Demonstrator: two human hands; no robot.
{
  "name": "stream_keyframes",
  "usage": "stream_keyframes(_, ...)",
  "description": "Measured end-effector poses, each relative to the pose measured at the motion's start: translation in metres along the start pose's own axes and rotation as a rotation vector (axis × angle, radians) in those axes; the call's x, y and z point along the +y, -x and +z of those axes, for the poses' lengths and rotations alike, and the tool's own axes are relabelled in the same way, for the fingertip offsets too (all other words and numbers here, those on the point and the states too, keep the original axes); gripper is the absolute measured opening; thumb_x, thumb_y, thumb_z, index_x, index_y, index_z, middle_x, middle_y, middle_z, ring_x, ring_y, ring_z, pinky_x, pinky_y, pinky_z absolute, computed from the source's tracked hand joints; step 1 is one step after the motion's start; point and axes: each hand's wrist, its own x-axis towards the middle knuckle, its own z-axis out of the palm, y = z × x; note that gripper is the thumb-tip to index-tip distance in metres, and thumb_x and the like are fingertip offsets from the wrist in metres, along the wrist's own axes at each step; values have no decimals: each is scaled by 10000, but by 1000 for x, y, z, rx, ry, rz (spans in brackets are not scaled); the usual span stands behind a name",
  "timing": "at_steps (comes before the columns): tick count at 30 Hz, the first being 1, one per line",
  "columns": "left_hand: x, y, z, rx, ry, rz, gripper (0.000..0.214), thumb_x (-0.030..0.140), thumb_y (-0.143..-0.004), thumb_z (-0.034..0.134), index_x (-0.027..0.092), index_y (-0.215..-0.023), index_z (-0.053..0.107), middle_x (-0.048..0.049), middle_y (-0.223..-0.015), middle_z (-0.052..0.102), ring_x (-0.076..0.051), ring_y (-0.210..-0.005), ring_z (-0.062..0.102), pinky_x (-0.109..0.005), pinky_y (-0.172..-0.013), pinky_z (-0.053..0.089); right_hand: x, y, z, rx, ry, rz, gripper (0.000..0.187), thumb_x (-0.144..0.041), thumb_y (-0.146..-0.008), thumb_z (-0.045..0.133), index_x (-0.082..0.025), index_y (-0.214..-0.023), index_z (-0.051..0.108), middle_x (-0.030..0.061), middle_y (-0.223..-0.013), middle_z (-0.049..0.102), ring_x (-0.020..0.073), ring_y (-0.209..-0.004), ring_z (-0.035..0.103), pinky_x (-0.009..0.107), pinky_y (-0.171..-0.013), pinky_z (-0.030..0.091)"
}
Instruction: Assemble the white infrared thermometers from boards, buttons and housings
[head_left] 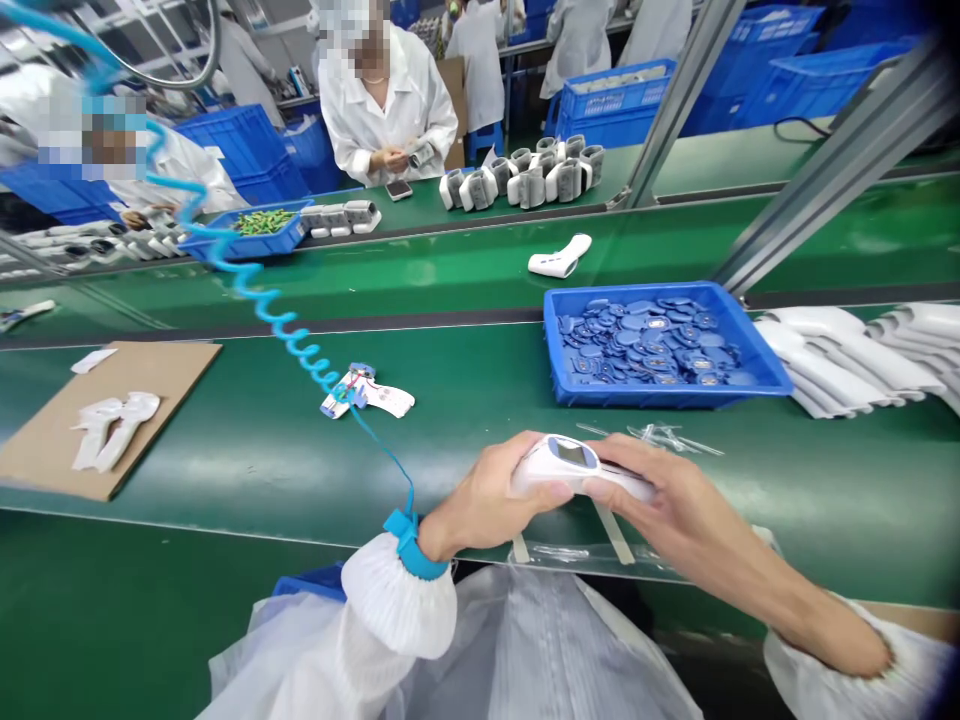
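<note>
A white infrared thermometer (544,464) with a small display in a blue-grey surround is held between both hands above the near edge of the green bench. My left hand (491,497) grips its head end, thumb along the near side. Around the handle end closes my right hand (660,485), thumb near the middle. A blue wrist strap with a coiled cord (304,350) circles my left wrist. Left of the hands lies an opened thermometer half (375,395) with red wires and a circuit board. Thin clear plastic strips (675,438) lie just beyond my right hand.
A blue tray (667,398) of blue oval parts stands beyond my right hand, with white housings (832,355) stacked beside it. Cardboard (150,440) bearing white shells lies left. Another thermometer (561,257) rests on the green conveyor (420,275). A co-worker (386,100) sits opposite; a metal post slants at right.
</note>
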Motion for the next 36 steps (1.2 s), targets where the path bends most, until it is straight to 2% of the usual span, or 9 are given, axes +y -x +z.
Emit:
stream_keyframes(3, 11, -3, -1, 83, -149, -40, 409, 468, -759, 852, 182, -948, 628, 11, -823, 660, -148, -715, 560, -261, -623, 409, -22, -22, 12, 208, -104, 21, 378, -566, -996, 556, -237, -1070, 725, 52, -1008, 736, 183, -817, 678, 290, -678, 511)
stream_keyframes(7, 14, -8, 2, 79, -259, 13, 282, 296, -808, 741, 195, -1049, 634, -36, -927, 740, -190, -742, 656, -275, -622, 448, -49, -55, 42, 553, 230, -70, 591, -571, -1030, 473, -195, -573, 495, -8, -544, 512, 105, -511, 444, 284, -517, 293)
stream_keyframes(12, 7, -6, -2, 145, -673, 3, 296, 196, -793, 603, 136, -1080, 642, -130, -906, 764, -296, -745, 717, -359, -664, 505, -48, -74, 61, 718, 484, -289, 548, -351, -1064, 466, -183, -544, 430, -14, -510, 477, 82, -497, 421, 297, -508, 231)
stream_keyframes(17, 0, -5, -6, 52, -649, 54, 254, 197, -821, 554, 161, -1049, 659, -86, -864, 765, -262, -707, 722, -325, -621, 516, -48, -78, 67, 675, 501, -388, 540, -335, -1060, 527, -173, -551, 447, -25, -526, 477, 73, -525, 426, 275, -524, 253)
stream_keyframes(20, -3, -9, -5, 115, -729, 24, 278, 195, -781, 584, 126, -1037, 667, -131, -869, 759, -323, -770, 738, -385, -674, 545, -50, -86, 69, 709, 491, -402, 556, -333, -1053, 508, -175, -528, 417, -24, -500, 447, 74, -498, 374, 294, -499, 209)
stream_keyframes(24, 0, -10, -13, 164, -620, 11, 260, 279, -841, 622, 150, -1066, 650, -114, -915, 761, -292, -793, 733, -369, -696, 541, -51, -95, 64, 702, 381, -229, 585, -391, -1038, 445, -188, -494, 366, -12, -479, 421, 83, -477, 332, 309, -512, 199)
stream_keyframes(28, 1, -2, -18, 175, -384, -38, 298, 445, -871, 691, 192, -1006, 612, -55, -878, 740, -212, -708, 686, -281, -574, 448, -50, -91, 54, 682, 234, 34, 579, -483, -1031, 436, -206, -524, 475, 12, -532, 527, 119, -514, 432, 314, -562, 272)
stream_keyframes(33, -5, 1, 2, 324, -544, 3, 257, 381, -866, 693, 173, -972, 587, -85, -789, 703, -245, -678, 670, -315, -611, 436, -53, -90, 62, 594, 170, 64, 625, -525, -1033, 390, -217, -523, 580, 48, -541, 602, 158, -527, 514, 325, -582, 319)
stream_keyframes(36, -3, 8, -4, 311, -488, -29, 241, 412, -901, 672, 185, -923, 593, -46, -767, 695, -194, -626, 623, -292, -578, 400, -51, -93, 55, 478, 182, 15, 633, -512, -1036, 390, -209, -519, 593, 44, -558, 629, 158, -546, 553, 312, -586, 340)
